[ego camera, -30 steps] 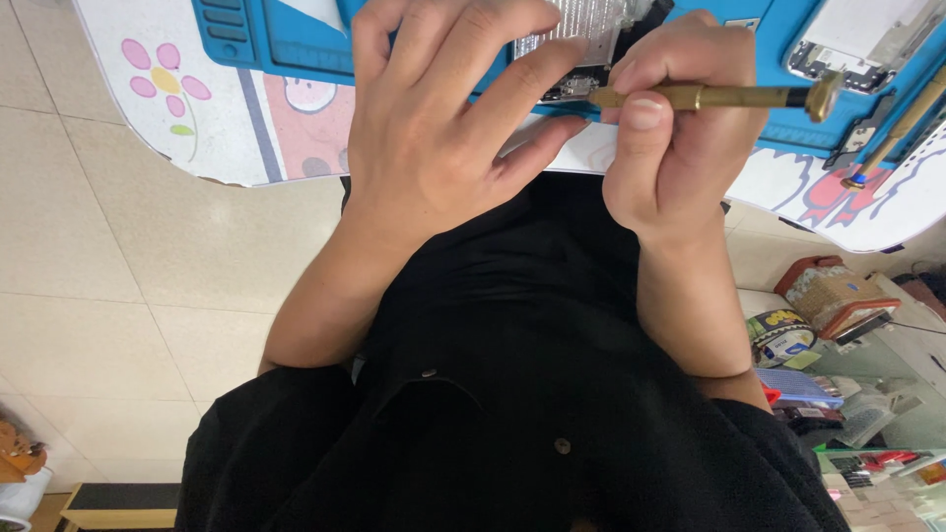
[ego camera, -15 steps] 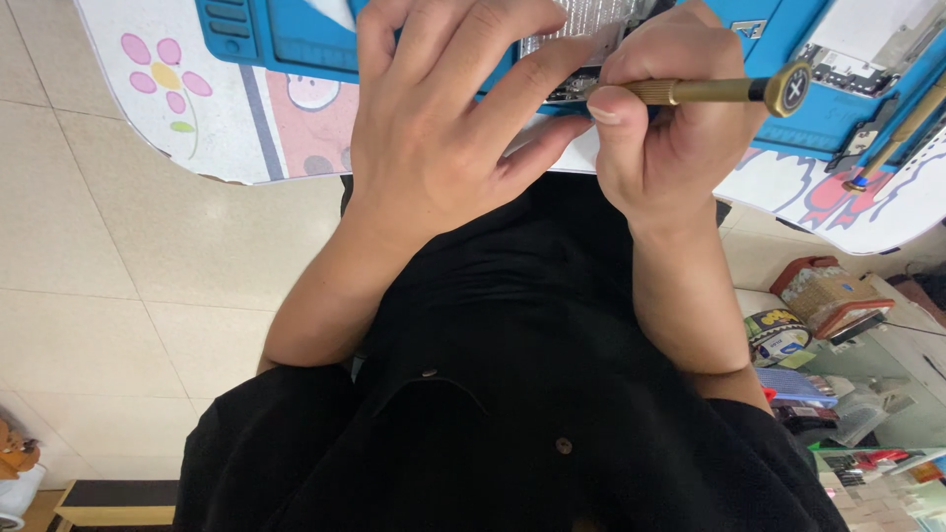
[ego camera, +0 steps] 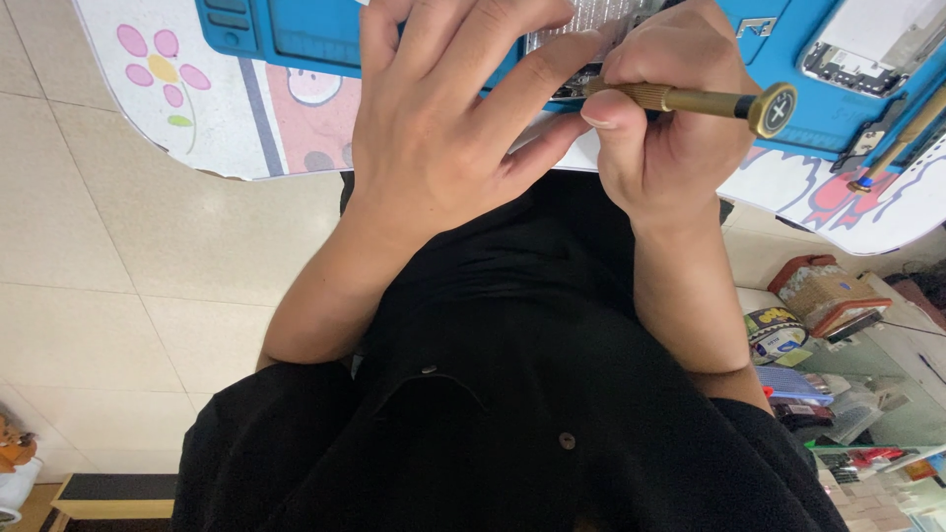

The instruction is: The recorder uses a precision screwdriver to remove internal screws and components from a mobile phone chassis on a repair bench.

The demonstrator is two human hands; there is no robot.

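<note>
The right hand (ego camera: 670, 118) grasps a brass precision screwdriver (ego camera: 690, 99), its tip hidden at a silvery device (ego camera: 581, 25) on the blue repair mat (ego camera: 296, 34). The left hand (ego camera: 443, 128) lies spread, fingers pressing that device, gripping nothing.

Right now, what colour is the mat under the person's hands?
Blue: the flat work mat shows best in the head view.

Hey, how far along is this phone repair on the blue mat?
Done: one opened phone part already lies aside on the blue mat. In hand: the left hand steadies the silver device while the right hand works a brass screwdriver at its edge. What's left can't be told; the hands hide the device.
</note>
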